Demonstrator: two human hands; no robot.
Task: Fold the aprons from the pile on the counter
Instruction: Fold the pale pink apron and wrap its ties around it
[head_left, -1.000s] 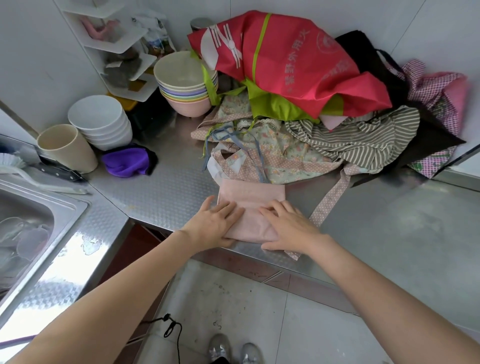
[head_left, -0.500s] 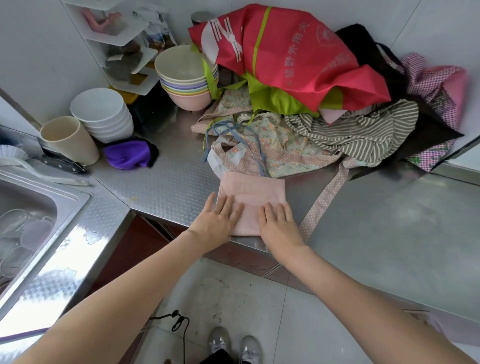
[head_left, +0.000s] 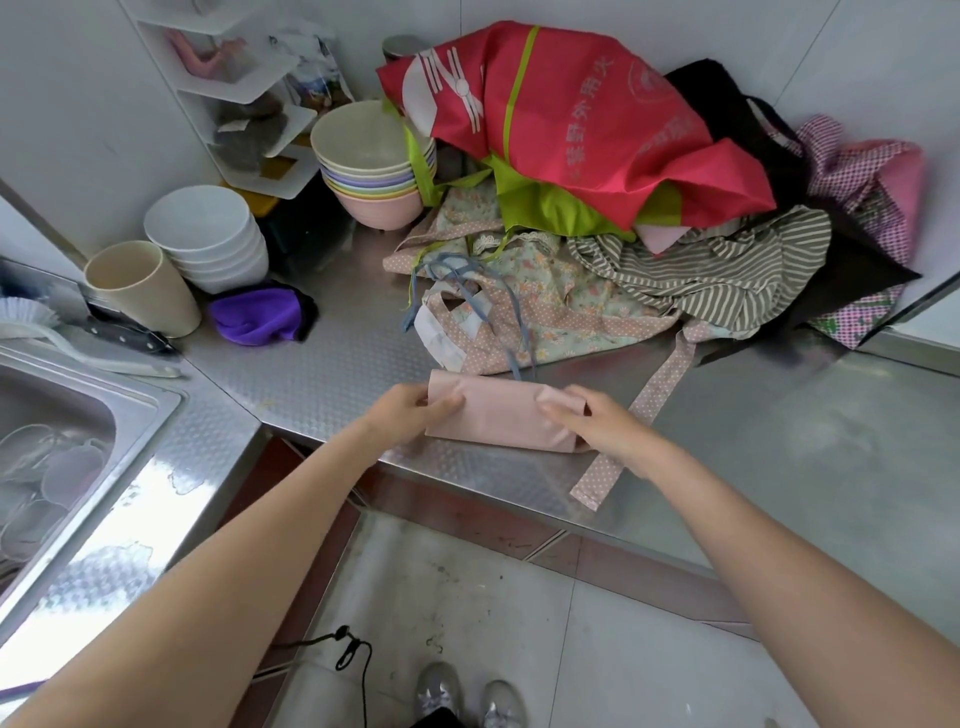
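Both hands hold the folded pink apron (head_left: 498, 418) at the front edge of the steel counter (head_left: 322, 374): my left hand (head_left: 413, 415) pinches its left end, thumb on top, and my right hand (head_left: 597, 423) grips its right end, fingers curled over the fold. Just behind the pink apron lies the apron pile (head_left: 597, 218), with a floral apron (head_left: 545, 312) in front, a striped apron (head_left: 717, 270) to its right and a red apron (head_left: 561, 119) on top. One polka-dot strap (head_left: 631, 421) trails from the pile past my right hand to the counter's edge. Left of the pile stand 2 bowl stacks, pastel (head_left: 371, 166) and white (head_left: 208, 236), with a beige cup (head_left: 140, 288) and a purple cloth (head_left: 257, 317) near them.
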